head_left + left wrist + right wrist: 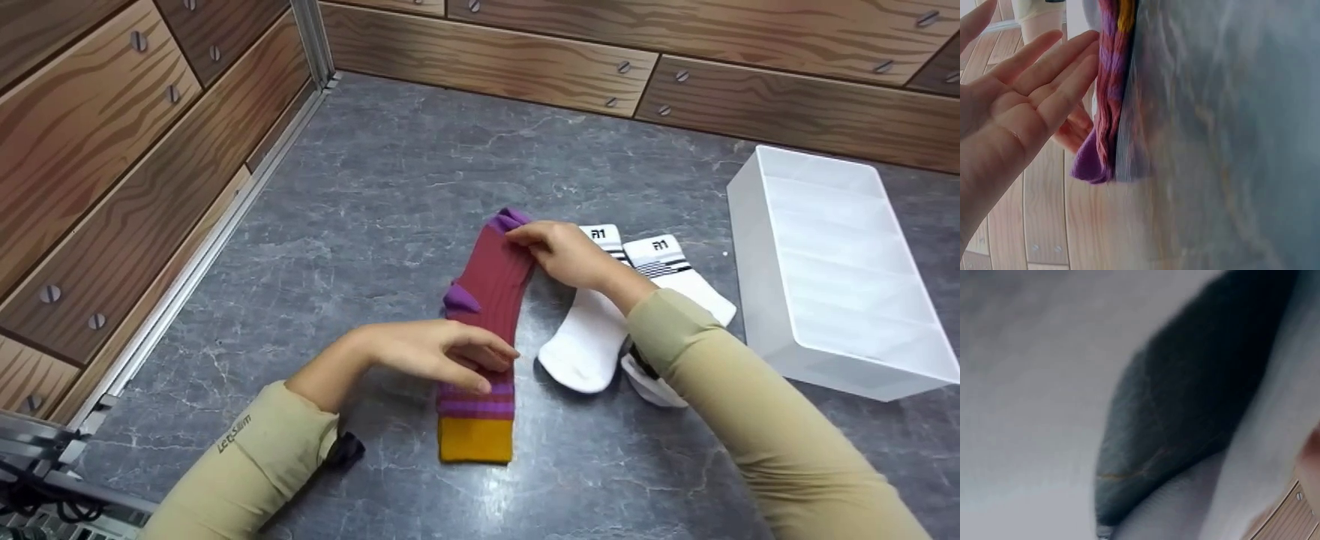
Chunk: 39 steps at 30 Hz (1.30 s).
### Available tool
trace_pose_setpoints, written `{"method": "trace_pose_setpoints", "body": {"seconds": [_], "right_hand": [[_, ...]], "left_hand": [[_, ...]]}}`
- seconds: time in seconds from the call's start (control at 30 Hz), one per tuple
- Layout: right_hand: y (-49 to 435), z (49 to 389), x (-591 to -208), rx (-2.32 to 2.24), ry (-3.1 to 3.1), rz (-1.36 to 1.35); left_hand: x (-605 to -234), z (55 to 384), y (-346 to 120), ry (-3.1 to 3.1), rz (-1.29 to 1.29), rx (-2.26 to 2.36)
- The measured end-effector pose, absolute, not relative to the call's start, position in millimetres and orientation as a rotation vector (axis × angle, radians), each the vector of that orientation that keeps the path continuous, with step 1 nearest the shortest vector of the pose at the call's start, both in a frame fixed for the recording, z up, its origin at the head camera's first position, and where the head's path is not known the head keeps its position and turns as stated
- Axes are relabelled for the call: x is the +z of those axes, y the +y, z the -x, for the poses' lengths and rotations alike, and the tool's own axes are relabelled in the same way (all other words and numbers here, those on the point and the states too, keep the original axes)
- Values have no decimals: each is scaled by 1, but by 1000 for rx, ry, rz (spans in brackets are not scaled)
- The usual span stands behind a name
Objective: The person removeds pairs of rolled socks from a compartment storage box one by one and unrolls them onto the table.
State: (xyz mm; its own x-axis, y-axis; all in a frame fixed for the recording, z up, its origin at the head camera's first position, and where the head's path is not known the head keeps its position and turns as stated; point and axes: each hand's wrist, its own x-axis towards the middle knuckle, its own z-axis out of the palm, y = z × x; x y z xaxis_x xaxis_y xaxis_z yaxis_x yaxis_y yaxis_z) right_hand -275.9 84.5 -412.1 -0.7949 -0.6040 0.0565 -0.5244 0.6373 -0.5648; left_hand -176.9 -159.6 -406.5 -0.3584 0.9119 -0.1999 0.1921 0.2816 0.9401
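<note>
A maroon sock (495, 274) with purple heel and toe, purple stripes and a mustard cuff lies lengthwise on the grey tabletop. Edge-on in the left wrist view, the ribbed knit (1109, 107) shows two layers, its purple toe (1090, 160) raised off the surface. My right hand (566, 251) pinches the sock near the toe, thumb hidden beneath the hand. Over the leg part, my left hand (427, 352) hovers with fingers loosely spread and holds nothing. Two white socks (585, 352) with black stripes lie to the right, partly under my right forearm.
A white translucent box (772, 277) with compartments stands at the right. Wood-patterned panels (487, 56) border the table at the back and left, with a metal rail (202, 262) along the left edge. Pale sleeve cloth fills much of the right wrist view.
</note>
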Motion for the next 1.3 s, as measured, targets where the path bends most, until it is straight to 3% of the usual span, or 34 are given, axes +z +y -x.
{"method": "trace_pose_setpoints", "body": {"seconds": [0.83,1.1,1.3], "right_hand": [[90,255,-407,-1085,2497,686],[80,236,-406,-1097,2442,743],[79,234,-401,-1015,2465,826]], "left_hand": [[-397,235,-243,2307,-560,1060],[-400,250,-250,2432,-515,1069],[-400,242,-237,2511,-518,1070]]}}
